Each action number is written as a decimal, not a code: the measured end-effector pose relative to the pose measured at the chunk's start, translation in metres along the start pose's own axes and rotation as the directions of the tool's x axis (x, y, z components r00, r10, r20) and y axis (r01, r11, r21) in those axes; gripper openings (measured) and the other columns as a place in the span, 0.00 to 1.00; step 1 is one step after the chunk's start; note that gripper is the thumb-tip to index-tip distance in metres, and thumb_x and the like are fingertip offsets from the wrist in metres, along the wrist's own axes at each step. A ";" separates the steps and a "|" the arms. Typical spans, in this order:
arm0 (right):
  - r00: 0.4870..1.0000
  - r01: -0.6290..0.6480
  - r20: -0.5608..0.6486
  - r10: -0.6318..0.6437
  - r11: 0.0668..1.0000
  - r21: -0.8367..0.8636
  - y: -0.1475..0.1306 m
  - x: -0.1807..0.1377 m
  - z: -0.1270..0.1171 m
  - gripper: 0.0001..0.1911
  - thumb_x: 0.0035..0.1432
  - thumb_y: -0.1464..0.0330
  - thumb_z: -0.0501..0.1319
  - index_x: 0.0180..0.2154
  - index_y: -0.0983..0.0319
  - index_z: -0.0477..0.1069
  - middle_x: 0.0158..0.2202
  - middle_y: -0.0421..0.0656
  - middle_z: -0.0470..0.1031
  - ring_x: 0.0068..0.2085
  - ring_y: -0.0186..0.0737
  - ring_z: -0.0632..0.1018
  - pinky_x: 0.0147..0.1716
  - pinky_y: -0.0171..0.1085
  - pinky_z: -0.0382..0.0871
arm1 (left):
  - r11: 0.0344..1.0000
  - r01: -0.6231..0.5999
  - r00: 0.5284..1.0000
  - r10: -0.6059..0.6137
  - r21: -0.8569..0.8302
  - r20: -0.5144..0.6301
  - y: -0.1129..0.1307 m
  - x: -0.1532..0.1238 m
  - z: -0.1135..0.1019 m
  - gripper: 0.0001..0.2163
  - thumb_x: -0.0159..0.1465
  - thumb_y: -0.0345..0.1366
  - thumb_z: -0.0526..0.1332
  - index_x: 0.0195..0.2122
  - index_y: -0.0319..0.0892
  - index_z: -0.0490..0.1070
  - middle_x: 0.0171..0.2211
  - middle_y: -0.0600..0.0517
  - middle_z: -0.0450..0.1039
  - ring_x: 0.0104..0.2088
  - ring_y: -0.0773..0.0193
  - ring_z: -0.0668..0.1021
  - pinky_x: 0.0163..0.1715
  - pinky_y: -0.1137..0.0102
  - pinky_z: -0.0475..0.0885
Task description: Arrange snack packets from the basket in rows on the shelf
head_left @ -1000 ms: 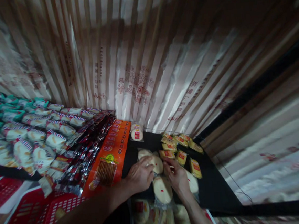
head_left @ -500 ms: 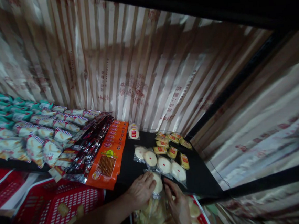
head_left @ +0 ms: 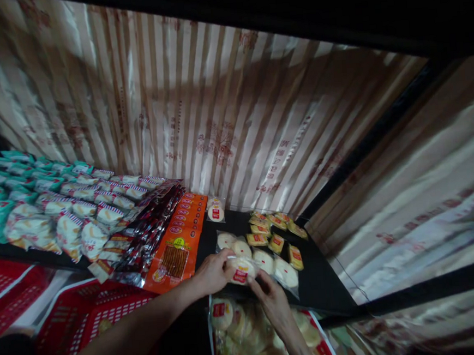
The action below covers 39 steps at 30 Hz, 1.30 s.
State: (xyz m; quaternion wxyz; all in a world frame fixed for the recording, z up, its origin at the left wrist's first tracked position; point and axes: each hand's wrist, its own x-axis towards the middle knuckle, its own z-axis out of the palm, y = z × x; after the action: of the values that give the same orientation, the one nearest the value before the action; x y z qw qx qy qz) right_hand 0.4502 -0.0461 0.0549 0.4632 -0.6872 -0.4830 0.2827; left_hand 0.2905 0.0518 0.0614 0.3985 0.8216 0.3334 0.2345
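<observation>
I have the left hand (head_left: 212, 271) and right hand (head_left: 269, 292), fingers pinching opposite edges of the clear-wrapped pale round red-labelled pastry (head_left: 241, 270), right of the flat orange plastic snack packet (head_left: 188, 225). Best: light grip, wrapper edges only, level.

The black shelf (head_left: 321, 275) bears green packets (head_left: 48, 182), orange packs (head_left: 175, 248), wrapped discs (head_left: 285, 272) and yellow packets (head_left: 295, 256).

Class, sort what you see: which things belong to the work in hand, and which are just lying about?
Apparently in the work:
left hand and right hand
held packet, between them
similar round packets on the black shelf

Apparently lying about:
yellow packets
orange packet
teal packets
red baskets
</observation>
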 end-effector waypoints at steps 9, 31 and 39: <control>0.999 0.038 0.016 -0.038 0.999 -0.020 -0.003 0.055 0.030 0.24 0.48 0.49 0.56 0.33 0.62 0.73 0.26 0.42 0.74 0.29 0.39 0.73 0.28 0.34 0.66 | 0.975 0.130 0.959 -0.170 -0.181 -0.227 -0.031 0.025 -0.005 0.16 0.59 0.29 0.51 0.50 0.40 0.62 0.38 0.49 0.75 0.35 0.65 0.77 0.36 0.71 0.73; 0.999 -0.037 -0.030 0.026 0.893 -0.449 0.013 0.192 0.077 0.14 0.57 0.65 0.52 0.40 0.63 0.73 0.34 0.44 0.78 0.34 0.37 0.77 0.32 0.31 0.65 | 0.920 0.298 0.954 -0.274 0.256 -0.124 -0.043 0.087 -0.011 0.26 0.58 0.26 0.52 0.59 0.29 0.57 0.61 0.39 0.56 0.61 0.57 0.60 0.61 0.69 0.54; 0.997 -0.052 -0.071 0.016 0.834 -0.549 0.021 0.201 0.085 0.17 0.57 0.64 0.53 0.43 0.64 0.73 0.38 0.49 0.77 0.38 0.41 0.77 0.36 0.34 0.65 | 0.920 0.292 0.956 -0.276 0.263 -0.095 -0.057 0.100 -0.007 0.26 0.58 0.25 0.51 0.60 0.30 0.56 0.61 0.38 0.56 0.61 0.55 0.60 0.60 0.64 0.55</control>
State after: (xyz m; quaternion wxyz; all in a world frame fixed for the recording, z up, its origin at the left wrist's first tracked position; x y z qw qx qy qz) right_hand 0.4627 0.1685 0.0124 0.2562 -0.8084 -0.5166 0.1183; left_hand 0.3322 0.1548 0.0305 0.3012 0.8049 0.4893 0.1487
